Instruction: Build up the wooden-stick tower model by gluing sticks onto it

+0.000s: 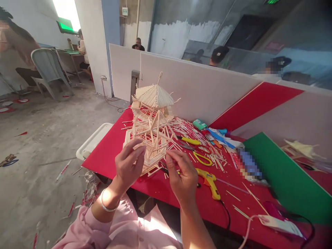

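A model pagoda [155,128] built of thin wooden sticks stands on the red table, with a pointed stick roof [155,95] on top. My left hand [129,160] is at its near left side, thumb and fingers curled together. At the near right side, my right hand [183,171] has thumb and index finger pinched. Whatever is between the fingertips of either hand is too small to make out. Both hands partly cover the model's lower tier. To the right of my right hand lies a yellow glue gun [210,181] with a black cord.
Loose sticks [184,126], yellow-handled scissors [202,159] and yellow-handled pliers [190,140] lie on the red table [103,157]. A green board [287,180] leans at right, near a white power strip [281,224]. White panels [192,83] border the back; other people sit beyond.
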Demonstrator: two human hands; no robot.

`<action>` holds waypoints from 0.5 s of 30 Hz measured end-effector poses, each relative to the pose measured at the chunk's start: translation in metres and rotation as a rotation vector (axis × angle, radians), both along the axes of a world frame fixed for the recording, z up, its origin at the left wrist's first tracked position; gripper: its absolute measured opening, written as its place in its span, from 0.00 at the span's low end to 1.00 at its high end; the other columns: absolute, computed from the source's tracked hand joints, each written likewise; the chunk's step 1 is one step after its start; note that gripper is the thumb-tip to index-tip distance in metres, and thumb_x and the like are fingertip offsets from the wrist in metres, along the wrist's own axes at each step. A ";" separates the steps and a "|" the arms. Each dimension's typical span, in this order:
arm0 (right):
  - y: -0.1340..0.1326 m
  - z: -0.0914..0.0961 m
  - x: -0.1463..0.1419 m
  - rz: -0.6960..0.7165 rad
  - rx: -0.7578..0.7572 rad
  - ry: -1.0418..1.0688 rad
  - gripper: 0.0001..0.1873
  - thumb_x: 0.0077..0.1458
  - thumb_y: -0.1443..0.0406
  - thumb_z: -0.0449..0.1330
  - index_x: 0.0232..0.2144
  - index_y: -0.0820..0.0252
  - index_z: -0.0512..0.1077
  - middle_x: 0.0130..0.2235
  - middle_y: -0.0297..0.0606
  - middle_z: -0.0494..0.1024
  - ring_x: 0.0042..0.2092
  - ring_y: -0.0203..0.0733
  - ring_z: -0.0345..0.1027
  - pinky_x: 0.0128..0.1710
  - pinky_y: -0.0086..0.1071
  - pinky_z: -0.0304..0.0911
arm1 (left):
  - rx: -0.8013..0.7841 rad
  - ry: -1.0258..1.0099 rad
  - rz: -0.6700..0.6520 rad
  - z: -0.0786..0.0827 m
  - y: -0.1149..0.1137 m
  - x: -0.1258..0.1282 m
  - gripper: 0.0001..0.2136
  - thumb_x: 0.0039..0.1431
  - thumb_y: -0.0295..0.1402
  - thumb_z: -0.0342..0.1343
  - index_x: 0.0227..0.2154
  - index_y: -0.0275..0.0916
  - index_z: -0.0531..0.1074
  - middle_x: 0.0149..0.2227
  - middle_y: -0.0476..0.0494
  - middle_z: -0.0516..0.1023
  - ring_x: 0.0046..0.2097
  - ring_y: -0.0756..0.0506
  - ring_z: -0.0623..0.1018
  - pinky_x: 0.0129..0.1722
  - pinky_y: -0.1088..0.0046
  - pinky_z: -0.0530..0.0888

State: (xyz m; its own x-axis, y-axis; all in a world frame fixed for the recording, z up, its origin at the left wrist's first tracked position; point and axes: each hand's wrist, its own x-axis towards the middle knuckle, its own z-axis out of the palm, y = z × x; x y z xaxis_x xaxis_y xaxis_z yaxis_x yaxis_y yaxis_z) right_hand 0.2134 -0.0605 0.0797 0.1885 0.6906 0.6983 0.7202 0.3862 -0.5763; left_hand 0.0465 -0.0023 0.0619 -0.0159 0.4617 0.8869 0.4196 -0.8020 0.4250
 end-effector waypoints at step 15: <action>0.028 0.005 -0.008 0.067 -0.094 -0.013 0.16 0.63 0.63 0.54 0.49 0.51 0.76 0.52 0.40 0.79 0.53 0.45 0.73 0.54 0.42 0.68 | -0.072 0.106 0.000 0.024 0.025 0.002 0.07 0.64 0.27 0.55 0.36 0.39 0.78 0.37 0.45 0.84 0.37 0.50 0.83 0.33 0.78 0.77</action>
